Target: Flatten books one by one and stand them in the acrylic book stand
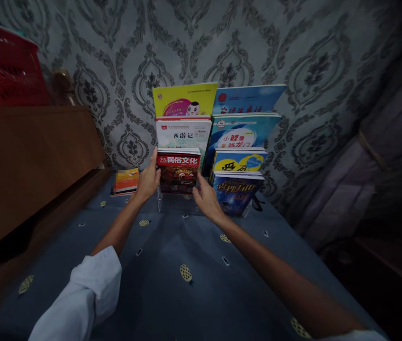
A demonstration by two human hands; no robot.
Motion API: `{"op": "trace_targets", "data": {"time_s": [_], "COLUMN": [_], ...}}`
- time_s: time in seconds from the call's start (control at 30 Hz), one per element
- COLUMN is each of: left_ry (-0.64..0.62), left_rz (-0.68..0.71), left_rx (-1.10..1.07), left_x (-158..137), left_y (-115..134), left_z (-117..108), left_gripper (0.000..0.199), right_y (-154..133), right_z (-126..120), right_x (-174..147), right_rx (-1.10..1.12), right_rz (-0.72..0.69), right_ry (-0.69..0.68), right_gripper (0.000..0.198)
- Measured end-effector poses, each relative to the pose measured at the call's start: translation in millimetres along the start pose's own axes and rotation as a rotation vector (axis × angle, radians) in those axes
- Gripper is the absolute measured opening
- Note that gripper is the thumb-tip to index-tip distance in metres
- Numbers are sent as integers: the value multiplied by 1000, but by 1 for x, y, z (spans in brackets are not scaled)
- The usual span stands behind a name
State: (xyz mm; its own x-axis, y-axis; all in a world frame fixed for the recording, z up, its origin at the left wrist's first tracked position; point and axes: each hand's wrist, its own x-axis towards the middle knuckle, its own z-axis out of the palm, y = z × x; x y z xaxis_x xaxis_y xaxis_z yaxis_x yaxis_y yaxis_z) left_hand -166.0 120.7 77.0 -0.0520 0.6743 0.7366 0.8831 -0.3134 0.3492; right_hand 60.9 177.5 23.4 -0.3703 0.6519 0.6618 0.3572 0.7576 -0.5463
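Observation:
My left hand (pixel 148 179) and my right hand (pixel 206 196) hold a dark red book (pixel 178 175) upright between them, one at each side edge. White page edges show along its top, so there may be more than one book in the grip. Right behind it stands a white book (pixel 183 135), with a yellow book (pixel 183 97) taller at the back. To the right, stepped in a second column, are a blue book (pixel 251 97), a teal book (pixel 240 135), a blue and yellow book (pixel 240 161) and a dark blue book (pixel 236 194) in front. A clear stand (pixel 159 201) shows below.
An orange book (pixel 128 180) lies flat left of my left hand. The blue cloth (pixel 161 293) has a pineapple print. A brown wooden cabinet (pixel 33 166) with a red box (pixel 7 66) on it borders the left. Patterned wallpaper is behind; a curtain (pixel 360 166) hangs at right.

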Motion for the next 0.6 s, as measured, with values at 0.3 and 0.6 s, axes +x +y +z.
{"op": "trace_targets", "data": {"time_s": [0.3, 0.6], "left_ry": [59, -273], "left_rz": [-57, -292], "left_rx": [-51, 336], "left_x": [-21, -105], "left_y": [-13, -66], "left_z": [9, 29], "left_gripper": [73, 28], "right_y": [-5, -3], "right_z": [24, 67], "right_x": [-49, -121], "right_rx": [33, 104], "right_rz": [-54, -33], "right_ry": [-69, -382], "right_gripper": [55, 46]}}
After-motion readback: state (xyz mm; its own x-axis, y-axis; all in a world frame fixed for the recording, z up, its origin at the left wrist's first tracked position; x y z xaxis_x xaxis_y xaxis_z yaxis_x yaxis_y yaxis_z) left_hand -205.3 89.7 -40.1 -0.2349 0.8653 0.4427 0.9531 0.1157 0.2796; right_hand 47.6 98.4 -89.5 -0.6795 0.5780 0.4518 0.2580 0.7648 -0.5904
